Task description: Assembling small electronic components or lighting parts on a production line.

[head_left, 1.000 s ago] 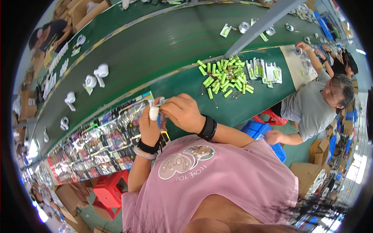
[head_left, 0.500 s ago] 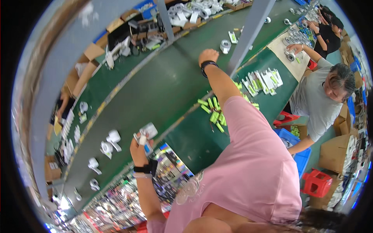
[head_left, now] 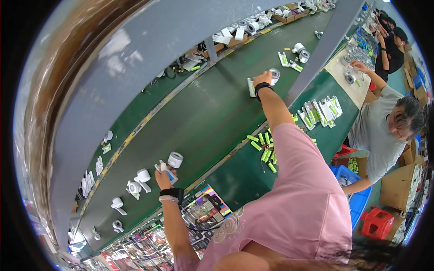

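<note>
My left hand (head_left: pixel 163 179) is closed around a white plastic part with a light-blue side (head_left: pixel 172 176), low over the green conveyor belt. Just beyond its fingers a white round drum-shaped head (head_left: pixel 175 160) rests on the belt. Farther along, my right hand (head_left: pixel 262 80) is closed over a white device; its round ringed head (head_left: pixel 274 76) shows on one side of the fingers and a flat white handle piece (head_left: pixel 251 87) on the other. Whether these two pieces are joined is hidden by the hand. Past it lie white handle shells with green cells (head_left: pixel 283 59) and round white heads (head_left: pixel 299 48).
More white round-headed devices (head_left: pixel 142 176) lie on the belt (head_left: pixel 199 113) at left. Loose green battery cells (head_left: pixel 266 156) and stacked white shells (head_left: pixel 323 112) cover part of the green side table. A grey post (head_left: pixel 312 54) rises beside my right arm. A co-worker (head_left: pixel 377 131) sits at right by a blue bin (head_left: pixel 357 194).
My right hand, a fist over bare belt before, is now on the white device. The drum-shaped head is now apart from my left hand. The view has shifted.
</note>
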`<state>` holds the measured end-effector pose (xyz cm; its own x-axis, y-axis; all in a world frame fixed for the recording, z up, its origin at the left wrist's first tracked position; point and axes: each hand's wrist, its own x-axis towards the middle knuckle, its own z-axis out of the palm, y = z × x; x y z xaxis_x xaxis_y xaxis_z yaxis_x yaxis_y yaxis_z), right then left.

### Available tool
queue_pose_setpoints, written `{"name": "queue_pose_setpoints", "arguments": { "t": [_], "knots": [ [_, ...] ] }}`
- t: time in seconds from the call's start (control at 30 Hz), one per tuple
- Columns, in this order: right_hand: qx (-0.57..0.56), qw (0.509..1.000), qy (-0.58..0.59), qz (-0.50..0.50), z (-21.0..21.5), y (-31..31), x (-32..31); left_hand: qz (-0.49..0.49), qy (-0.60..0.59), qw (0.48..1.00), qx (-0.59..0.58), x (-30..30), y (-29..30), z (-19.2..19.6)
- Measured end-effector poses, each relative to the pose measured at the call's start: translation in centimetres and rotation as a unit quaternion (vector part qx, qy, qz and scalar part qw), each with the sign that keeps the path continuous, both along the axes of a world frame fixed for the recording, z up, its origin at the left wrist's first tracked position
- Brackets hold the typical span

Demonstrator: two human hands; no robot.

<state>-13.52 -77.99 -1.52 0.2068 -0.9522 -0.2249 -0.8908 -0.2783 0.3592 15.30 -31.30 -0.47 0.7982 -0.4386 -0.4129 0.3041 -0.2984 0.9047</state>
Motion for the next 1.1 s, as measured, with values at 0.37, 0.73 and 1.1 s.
{"name": "queue_pose_setpoints", "arguments": {
  "t": [0.37, 0.73, 1.1],
  "knots": [
    [0.056, 0.712, -0.542, 0.443, 8.8, 19.9, 4.2, -0.145, -0.344, 0.926, -0.051, -11.0, 2.0, 9.2],
    [0.252, 0.581, -0.651, 0.419, 14.7, 39.8, -3.0, -0.264, 0.016, 0.957, -0.119, -20.9, 8.6, 12.5],
    [0.209, 0.588, -0.692, 0.363, 16.1, 41.9, -7.0, -0.17, 0.265, 0.893, -0.321, -23.7, 11.8, 13.3]
  ]
}}
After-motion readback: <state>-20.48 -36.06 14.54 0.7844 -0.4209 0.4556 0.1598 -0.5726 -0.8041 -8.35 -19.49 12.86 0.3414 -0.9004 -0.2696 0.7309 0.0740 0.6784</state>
